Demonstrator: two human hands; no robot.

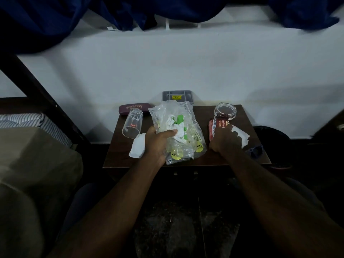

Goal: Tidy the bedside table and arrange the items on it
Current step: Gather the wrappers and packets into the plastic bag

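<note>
A small dark wooden bedside table point(202, 159) stands against the white wall. My left hand point(158, 142) grips a clear plastic bag point(178, 127) with green and yellow print, holding it over the table's middle. My right hand point(226, 139) is closed on a red snack wrapper point(216, 127), with a crumpled white tissue point(242, 135) right beside its fingers. A drinking glass point(132, 123) lies on its side at the left. Another white tissue point(138, 148) lies below it. An open glass jar point(225, 111) sits at the back right. A maroon spectacle case point(134, 108) lies at the back left.
A grey tray point(168, 94) with a yellow label leans at the back against the wall. A dark object point(255, 150) lies at the table's right front edge. A bed with striped bedding point(28, 121) is on the left. Blue curtains point(121, 12) hang above.
</note>
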